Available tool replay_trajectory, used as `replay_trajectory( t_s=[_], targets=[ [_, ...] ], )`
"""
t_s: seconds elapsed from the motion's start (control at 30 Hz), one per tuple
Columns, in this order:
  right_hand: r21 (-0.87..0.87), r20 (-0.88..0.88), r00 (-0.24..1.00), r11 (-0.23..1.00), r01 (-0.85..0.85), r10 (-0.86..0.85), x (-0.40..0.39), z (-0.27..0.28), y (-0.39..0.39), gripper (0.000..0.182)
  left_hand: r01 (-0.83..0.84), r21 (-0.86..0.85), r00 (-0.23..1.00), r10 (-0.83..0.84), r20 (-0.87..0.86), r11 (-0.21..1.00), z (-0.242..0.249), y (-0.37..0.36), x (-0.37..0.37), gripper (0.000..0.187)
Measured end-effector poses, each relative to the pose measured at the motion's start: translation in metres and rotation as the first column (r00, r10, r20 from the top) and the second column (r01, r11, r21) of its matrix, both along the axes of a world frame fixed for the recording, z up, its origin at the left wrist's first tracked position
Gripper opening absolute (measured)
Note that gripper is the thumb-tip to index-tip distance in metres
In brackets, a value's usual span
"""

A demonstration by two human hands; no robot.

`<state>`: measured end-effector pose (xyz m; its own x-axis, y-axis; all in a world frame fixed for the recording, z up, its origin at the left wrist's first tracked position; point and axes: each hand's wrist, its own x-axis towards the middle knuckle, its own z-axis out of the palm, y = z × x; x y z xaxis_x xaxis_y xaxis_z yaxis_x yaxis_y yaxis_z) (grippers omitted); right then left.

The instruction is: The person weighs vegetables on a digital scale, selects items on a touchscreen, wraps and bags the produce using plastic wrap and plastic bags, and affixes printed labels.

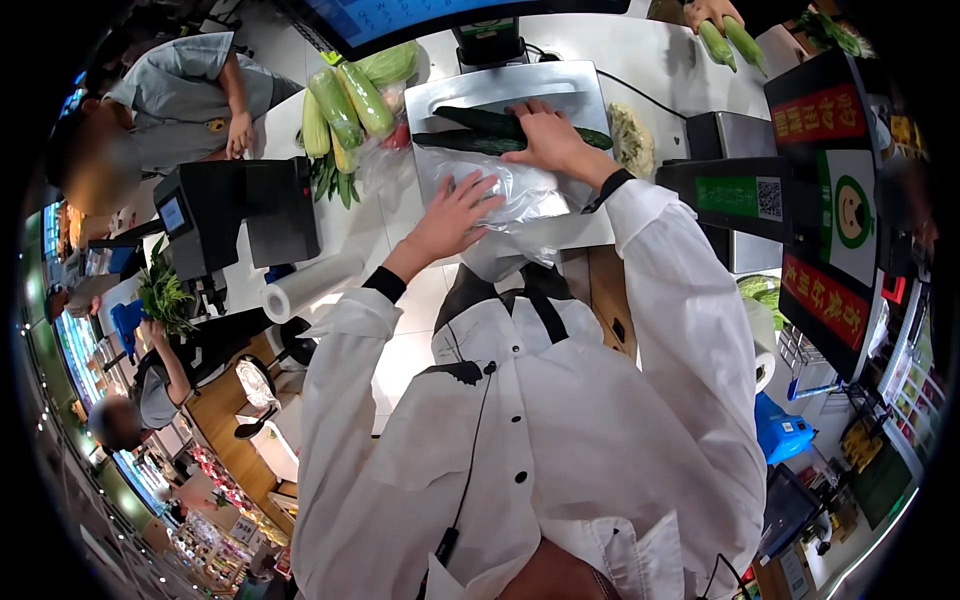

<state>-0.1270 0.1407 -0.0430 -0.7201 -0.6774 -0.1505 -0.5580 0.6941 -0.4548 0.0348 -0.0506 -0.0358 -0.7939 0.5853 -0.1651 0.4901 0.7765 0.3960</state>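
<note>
Currently | cucumbers (485,121) laid on metal tray (565,85), 12 o'clock | right hand (548,138) draped over them, grip cannot be told | left hand (457,213) held finger-spread over clear bag (527,190), tray's 6 o'clock

a person (239,115) in a grey shirt (185,85) is near a black machine (215,205).

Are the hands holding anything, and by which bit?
The right hand covers part of the dark green cucumbers, and the left hand rests at the clear bag's left side. Whether either really grips can't be told.
</note>
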Motion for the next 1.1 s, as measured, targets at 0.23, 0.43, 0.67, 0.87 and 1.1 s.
replay_trajectory(
  t_s=[0.23, 0.43, 0.67, 0.87, 1.1],
  targets=[
    [0.162, 0.117, 0.987, 0.978, -0.132, 0.113, -0.025, -0.013, -0.01, 0.09, -0.244, -0.032, 0.949, 0.232, -0.214, 0.969, -0.019, 0.023, 0.006, 0.055],
    [0.114, 0.213, 0.954, 0.964, -0.241, 0.213, -0.04, 0.002, -0.001, 0.093, -0.239, -0.083, 0.956, 0.219, -0.193, 0.968, -0.013, 0.02, 0.015, 0.056],
    [0.149, -0.032, 0.986, 0.977, -0.155, 0.162, -0.002, 0.01, -0.001, 0.097, -0.275, -0.037, 0.951, 0.266, -0.156, 0.961, -0.022, 0.006, 0.022, 0.047],
    [0.248, -0.045, 0.978, 0.95, -0.189, 0.206, -0.013, 0.0, -0.006, 0.093, -0.285, 0.054, 0.908, 0.288, -0.304, 0.957, -0.028, -0.007, -0.01, 0.046],
    [0.05, 0.04, 0.997, 0.996, 0.07, -0.072, -0.031, 0.023, 0.029, 0.083, -0.372, 0.164, 0.867, 0.405, -0.29, 0.914, -0.041, -0.02, -0.049, 0.045]
  ],
)
